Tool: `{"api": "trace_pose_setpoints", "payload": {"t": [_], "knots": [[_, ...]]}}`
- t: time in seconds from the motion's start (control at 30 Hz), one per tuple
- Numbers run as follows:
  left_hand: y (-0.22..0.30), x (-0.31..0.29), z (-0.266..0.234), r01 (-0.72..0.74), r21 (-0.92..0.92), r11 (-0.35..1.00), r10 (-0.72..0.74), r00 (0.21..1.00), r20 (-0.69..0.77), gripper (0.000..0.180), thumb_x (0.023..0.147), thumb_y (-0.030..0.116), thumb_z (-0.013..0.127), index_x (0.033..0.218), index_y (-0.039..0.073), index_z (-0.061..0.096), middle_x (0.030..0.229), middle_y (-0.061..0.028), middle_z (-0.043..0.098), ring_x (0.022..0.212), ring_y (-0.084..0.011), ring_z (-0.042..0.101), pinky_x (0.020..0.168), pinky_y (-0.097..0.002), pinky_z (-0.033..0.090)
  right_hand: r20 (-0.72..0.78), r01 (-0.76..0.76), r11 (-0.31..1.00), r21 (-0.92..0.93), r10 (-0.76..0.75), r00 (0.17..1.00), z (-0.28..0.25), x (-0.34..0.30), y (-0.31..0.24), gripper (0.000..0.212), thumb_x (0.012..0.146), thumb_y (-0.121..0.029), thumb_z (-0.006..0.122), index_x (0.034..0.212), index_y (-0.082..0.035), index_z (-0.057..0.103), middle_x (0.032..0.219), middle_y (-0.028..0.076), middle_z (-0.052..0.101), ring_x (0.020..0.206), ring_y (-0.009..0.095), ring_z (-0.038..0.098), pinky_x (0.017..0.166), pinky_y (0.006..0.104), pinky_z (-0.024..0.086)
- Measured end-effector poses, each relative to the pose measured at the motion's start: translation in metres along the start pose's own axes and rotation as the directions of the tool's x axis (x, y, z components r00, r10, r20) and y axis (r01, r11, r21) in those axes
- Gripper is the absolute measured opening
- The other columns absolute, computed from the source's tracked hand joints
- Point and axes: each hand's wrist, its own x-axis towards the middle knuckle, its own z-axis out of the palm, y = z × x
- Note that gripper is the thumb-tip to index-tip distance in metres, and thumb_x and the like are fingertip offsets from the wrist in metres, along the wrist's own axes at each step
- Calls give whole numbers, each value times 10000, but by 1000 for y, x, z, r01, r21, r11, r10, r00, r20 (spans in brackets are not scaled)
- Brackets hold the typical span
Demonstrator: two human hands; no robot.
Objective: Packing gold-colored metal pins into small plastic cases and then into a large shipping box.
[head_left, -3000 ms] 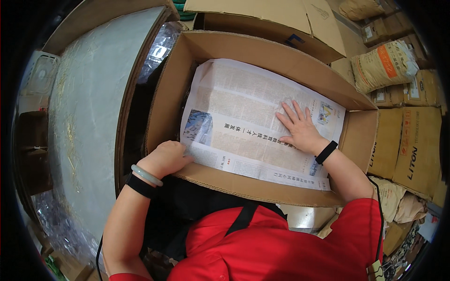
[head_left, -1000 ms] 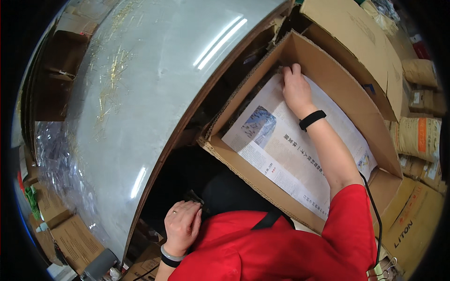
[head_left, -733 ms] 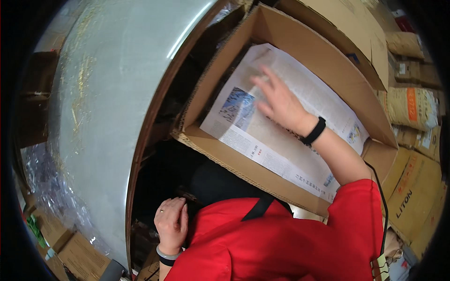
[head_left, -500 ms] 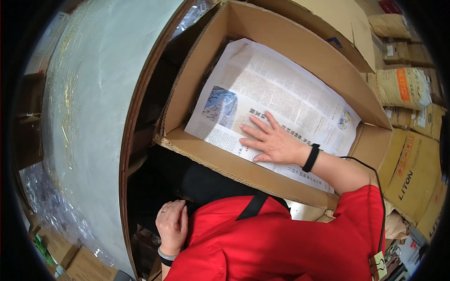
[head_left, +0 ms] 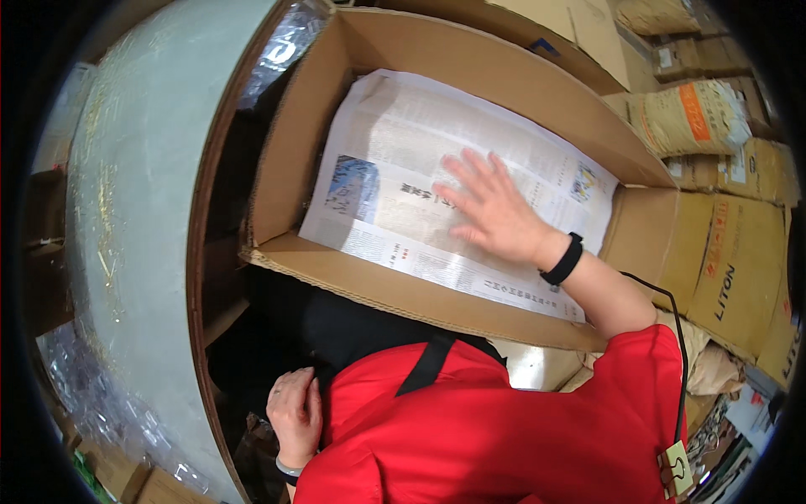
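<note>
A sheet of newspaper (head_left: 395, 160) lies spread inside an open cardboard box (head_left: 470, 46), covering most of its bottom. Over the paper's middle right is my right hand (head_left: 495, 210), open with fingers spread and slightly smeared by motion. It holds nothing, and whether it touches the paper I cannot tell. A black band (head_left: 562, 260) circles that wrist. Low at the left, my left hand (head_left: 294, 412) rests beside my black-clad lap with its fingers curled in loosely; nothing shows in it.
Left of the box stands a pale grey tabletop (head_left: 151, 210) with a dark edge and straw-like scraps. Clear plastic wrap (head_left: 109, 395) hangs at its far left. Yellowish cartons (head_left: 726, 269) and a stuffed sack (head_left: 680, 118) are stacked on the right. A black cable (head_left: 672, 311) runs along my right arm.
My right hand has shifted up off the lower part of the newspaper, fingers pointing farther upward. The whole view has moved, so the box appears farther left. My left hand stays curled.
</note>
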Motion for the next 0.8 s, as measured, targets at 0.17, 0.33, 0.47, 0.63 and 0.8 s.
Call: {"api": "trace_pose_setpoints", "payload": {"t": [0.17, 0.33, 0.47, 0.63, 0.8], "knots": [[-8, -14, -8, 36, 5, 999, -36, 998, -45, 192, 844, -69, 670, 1026, -17, 702, 994, -182, 724, 958, -363, 695, 932, -437, 531, -401, -284, 959, -12, 256, 880, -82, -52, 42, 535, 893, -123, 702, 1405, -94, 547, 1529, 176, 442, 1400, 374, 435, 1150, 444, 379], [-13, -22, -15, -46, 57, 997, 52, 992, -117, 189, 855, -57, 680, 1038, -13, 699, 1004, -177, 722, 961, -361, 693, 931, -435, 532, -619, -456, 878, 146, 441, 650, -151, -112, 29, 413, 940, -109, 670, 1345, -63, 601, 1483, 152, 505, 1353, 286, 503, 1116, 370, 410], [-10, -39, -20, -77, 82, 994, 95, 968, -234, 192, 860, -52, 679, 1045, -4, 693, 1005, -168, 718, 966, -357, 690, 927, -441, 534, -658, -309, 854, 418, 519, 545, -160, -125, 19, 383, 953, -63, 656, 1331, -28, 601, 1460, 125, 523, 1310, 232, 541, 1100, 344, 425], [-15, -67, -41, -67, 155, 986, 129, 891, -435, 192, 855, -48, 681, 1040, 2, 692, 1005, -163, 716, 970, -357, 688, 921, -450, 537, -596, 40, 740, 671, 507, 622, -178, -84, -32, 344, 951, 19, 621, 1295, 20, 602, 1410, 105, 553, 1226, 197, 589, 1057, 323, 454], [-27, -86, -66, 37, 265, 964, 154, 732, -664, 179, 843, -5, 708, 1021, 17, 702, 1038, -128, 718, 1032, -342, 682, 927, -440, 529, -567, 279, 692, 666, 227, 792, -186, -16, -79, 266, 939, 16, 602, 1203, 25, 631, 1308, 97, 621, 1125, 182, 615, 1001, 315, 472]]}}
